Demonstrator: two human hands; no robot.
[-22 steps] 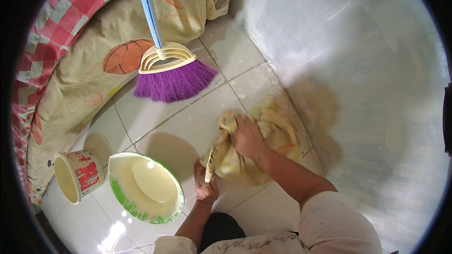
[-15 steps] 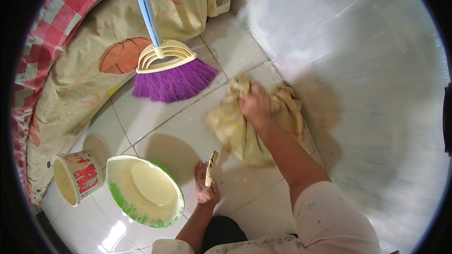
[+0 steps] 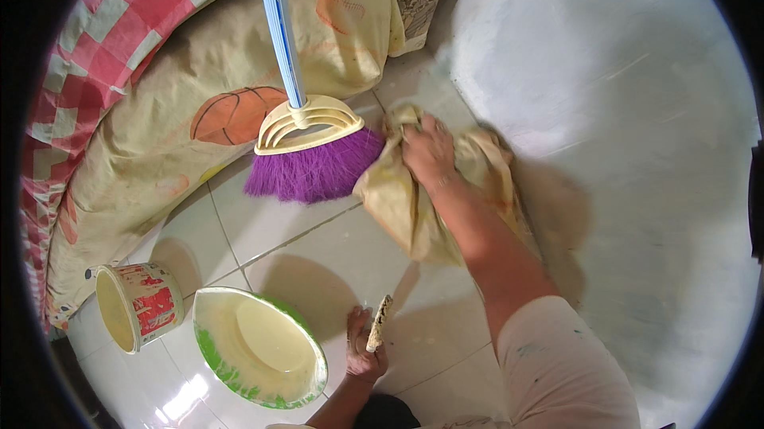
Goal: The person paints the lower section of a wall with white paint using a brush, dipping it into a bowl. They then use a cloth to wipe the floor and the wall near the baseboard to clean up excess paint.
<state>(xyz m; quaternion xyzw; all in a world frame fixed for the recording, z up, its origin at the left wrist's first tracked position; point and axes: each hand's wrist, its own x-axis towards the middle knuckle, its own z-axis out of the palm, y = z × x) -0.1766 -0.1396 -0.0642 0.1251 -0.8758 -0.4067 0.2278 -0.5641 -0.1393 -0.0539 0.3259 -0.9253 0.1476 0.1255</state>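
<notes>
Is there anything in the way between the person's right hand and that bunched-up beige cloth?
Nothing visible: the right hand is directly on the beige cloth. The broom's purple bristles sit at the cloth's left edge, off to the side; whether they touch it is unclear.

The tub (image 3: pixel 155 307) stands left of the bowl (image 3: pixel 219 357), the broom (image 3: pixel 314 162) left of the cloth (image 3: pixel 410 218)

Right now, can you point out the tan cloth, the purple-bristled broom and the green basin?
Tan cloth (image 3: pixel 407 210): head view, on its folds.
Purple-bristled broom (image 3: pixel 312 169): head view, on its bristles.
Green basin (image 3: pixel 215 357): head view, on its wall.
</notes>
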